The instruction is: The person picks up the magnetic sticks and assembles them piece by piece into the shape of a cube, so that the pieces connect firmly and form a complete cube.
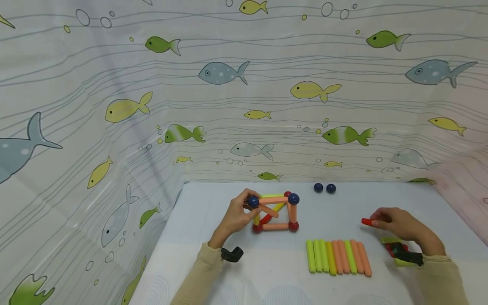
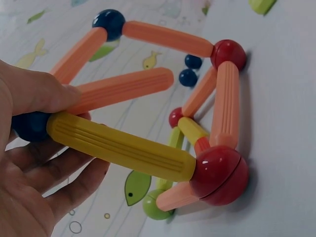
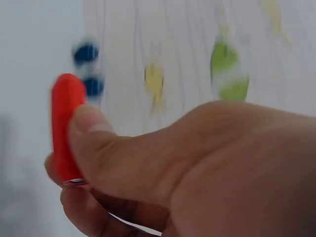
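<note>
My left hand [image 1: 237,215] grips a blue ball [image 2: 30,129] at an upper corner of a box-like frame of rods and balls. From that ball run a yellow rod [image 2: 123,148] and an orange rod [image 2: 128,89] whose far end is free. Red balls [image 2: 219,175] join the lower rods on the table, and another blue ball [image 1: 293,198] tops the right side. Apart from the frame, over the table's right side, my right hand [image 1: 398,223] pinches a short red rod [image 3: 65,128] between thumb and fingers.
A row of several green, yellow and orange rods [image 1: 337,257] lies in front. Two loose blue balls [image 1: 324,188] sit at the table's back edge. Under the right wrist are more green and red pieces [image 1: 404,262], partly hidden. A fish-print curtain [image 1: 236,127] stands behind.
</note>
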A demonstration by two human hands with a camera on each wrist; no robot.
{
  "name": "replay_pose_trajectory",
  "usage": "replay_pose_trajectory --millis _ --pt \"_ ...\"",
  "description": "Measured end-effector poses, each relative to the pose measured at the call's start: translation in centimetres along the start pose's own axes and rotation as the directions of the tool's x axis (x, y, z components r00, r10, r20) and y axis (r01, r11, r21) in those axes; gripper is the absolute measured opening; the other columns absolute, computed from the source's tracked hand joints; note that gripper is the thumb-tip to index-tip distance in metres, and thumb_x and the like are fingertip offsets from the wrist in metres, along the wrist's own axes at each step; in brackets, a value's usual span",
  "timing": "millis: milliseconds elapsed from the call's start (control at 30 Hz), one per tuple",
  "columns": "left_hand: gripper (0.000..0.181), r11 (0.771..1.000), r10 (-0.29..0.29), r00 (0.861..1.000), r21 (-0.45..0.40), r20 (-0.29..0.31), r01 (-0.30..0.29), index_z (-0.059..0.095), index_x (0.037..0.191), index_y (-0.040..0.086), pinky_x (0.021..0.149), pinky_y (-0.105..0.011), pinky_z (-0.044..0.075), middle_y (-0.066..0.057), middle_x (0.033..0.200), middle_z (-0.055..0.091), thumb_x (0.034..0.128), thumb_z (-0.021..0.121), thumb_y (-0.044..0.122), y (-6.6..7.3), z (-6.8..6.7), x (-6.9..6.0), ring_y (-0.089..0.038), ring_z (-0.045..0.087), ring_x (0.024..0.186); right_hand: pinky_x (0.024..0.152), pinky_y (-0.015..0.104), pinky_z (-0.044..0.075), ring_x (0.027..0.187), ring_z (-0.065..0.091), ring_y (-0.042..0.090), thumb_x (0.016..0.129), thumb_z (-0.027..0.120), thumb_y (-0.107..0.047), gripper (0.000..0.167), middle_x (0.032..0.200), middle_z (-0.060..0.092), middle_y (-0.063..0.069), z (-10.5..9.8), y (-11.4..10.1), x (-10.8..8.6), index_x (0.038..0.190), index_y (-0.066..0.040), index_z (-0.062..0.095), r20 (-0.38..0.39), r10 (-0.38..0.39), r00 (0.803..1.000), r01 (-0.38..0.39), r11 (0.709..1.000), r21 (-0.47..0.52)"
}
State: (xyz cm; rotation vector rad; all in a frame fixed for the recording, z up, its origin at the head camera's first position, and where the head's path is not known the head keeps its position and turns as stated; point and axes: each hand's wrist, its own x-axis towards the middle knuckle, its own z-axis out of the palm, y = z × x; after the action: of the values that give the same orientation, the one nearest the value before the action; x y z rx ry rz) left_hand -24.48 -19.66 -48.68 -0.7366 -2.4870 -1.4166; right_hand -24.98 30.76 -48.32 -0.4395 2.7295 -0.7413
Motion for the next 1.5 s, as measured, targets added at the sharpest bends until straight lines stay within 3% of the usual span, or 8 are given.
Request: replay_pose_trajectory --millis 133,267,433,533,667,833,1267,1500 --pt "0.039 1.000 0.008 1.000 0.001 0.002 -0.008 0.061 0.127 0.001 0.082 -0.030 0.061 -0.015 0.117 0.074 0.0926 0.078 0.001 0.0 0.0 0.1 -0.021 0.071 0.099 0.066 0.028 0.051 0.081 0.060 0.015 0.106 0.064 -0.023 0.033 0.110 0.073 0.011 2.2 -6.1 1.2 0.130 -0.001 0.072 0.059 -0.164 0.985 0.156 0.981 0.117" --pt "0.040 1.000 0.008 1.000 -0.002 0.002 -0.008 0.061 0.128 0.001 0.082 -0.032 0.062 -0.012 0.115 0.074 0.0928 0.079 0.003 0.1 0.1 0.1 -0.020 0.071 0.098 0.068 0.025 0.051 0.079 0.059 0.009 0.105 0.067 -0.025 0.025 0.106 0.075 0.004 6.4 -12.2 2.7 0.120 -0.008 0.076 0.096 -0.297 0.950 0.278 0.945 0.174" --pt "0.038 1.000 0.002 1.000 -0.005 -0.002 -0.002 0.061 0.127 0.004 0.082 -0.028 0.061 -0.011 0.114 0.075 0.0933 0.079 0.004 0.3 0.3 0.0 -0.019 0.071 0.098 0.076 0.030 0.059 0.083 0.065 0.009 0.094 0.082 -0.024 0.019 0.096 0.076 -0.007 11.7 -17.3 4.3 0.110 -0.015 0.076 -0.088 -0.266 0.960 0.266 0.964 -0.007" --pt "0.037 1.000 0.007 1.000 -0.003 0.002 -0.007 0.061 0.126 0.004 0.082 -0.026 0.060 -0.011 0.113 0.075 0.0933 0.078 0.003 0.3 0.3 0.0 -0.018 0.070 0.097 0.072 0.030 0.059 0.075 0.063 0.008 0.086 0.089 -0.020 0.024 0.087 0.074 -0.009 13.4 -18.9 5.0 0.105 -0.015 0.076 -0.232 -0.237 0.943 0.215 0.970 -0.117" --pt "0.036 1.000 0.005 1.000 0.002 0.006 -0.005 0.061 0.125 0.007 0.082 -0.026 0.060 -0.011 0.115 0.074 0.0934 0.078 0.002 0.4 0.3 -0.1 -0.017 0.070 0.097 0.061 0.026 0.055 0.063 0.056 0.009 0.084 0.091 -0.020 0.028 0.080 0.074 -0.002 14.6 -20.1 5.5 0.106 -0.010 0.077 -0.358 -0.277 0.892 0.199 0.950 -0.240" --pt "0.037 1.000 -0.004 1.000 -0.002 0.015 0.004 0.060 0.126 0.002 0.083 -0.026 0.060 -0.011 0.118 0.073 0.0941 0.078 0.003 0.4 0.2 -0.1 -0.019 0.070 0.100 0.054 0.027 0.056 0.054 0.055 0.012 0.087 0.089 -0.019 0.032 0.085 0.075 0.007 15.6 -20.8 5.8 0.115 -0.007 0.077 -0.397 -0.344 0.851 0.205 0.913 -0.352" --pt "0.036 1.000 0.011 1.000 0.002 0.014 -0.011 0.060 0.125 -0.003 0.082 -0.027 0.060 -0.012 0.118 0.073 0.0943 0.077 0.002 0.4 0.1 -0.2 -0.019 0.070 0.099 0.048 0.021 0.051 0.048 0.049 0.009 0.090 0.086 -0.018 0.027 0.068 0.060 0.001 16.6 -21.4 6.0 0.105 -0.004 0.068 -0.406 -0.342 0.847 0.223 0.923 -0.312" --pt "0.034 1.000 0.023 1.000 -0.007 0.016 -0.023 0.061 0.125 0.001 0.083 -0.026 0.060 -0.011 0.117 0.073 0.0951 0.077 0.004 0.2 0.1 -0.1 -0.018 0.070 0.098 0.053 0.029 0.058 0.051 0.056 0.012 0.089 0.086 -0.011 0.027 0.076 0.067 0.005 16.6 -21.4 5.7 0.106 -0.003 0.066 -0.411 -0.349 0.842 0.230 0.922 -0.312"
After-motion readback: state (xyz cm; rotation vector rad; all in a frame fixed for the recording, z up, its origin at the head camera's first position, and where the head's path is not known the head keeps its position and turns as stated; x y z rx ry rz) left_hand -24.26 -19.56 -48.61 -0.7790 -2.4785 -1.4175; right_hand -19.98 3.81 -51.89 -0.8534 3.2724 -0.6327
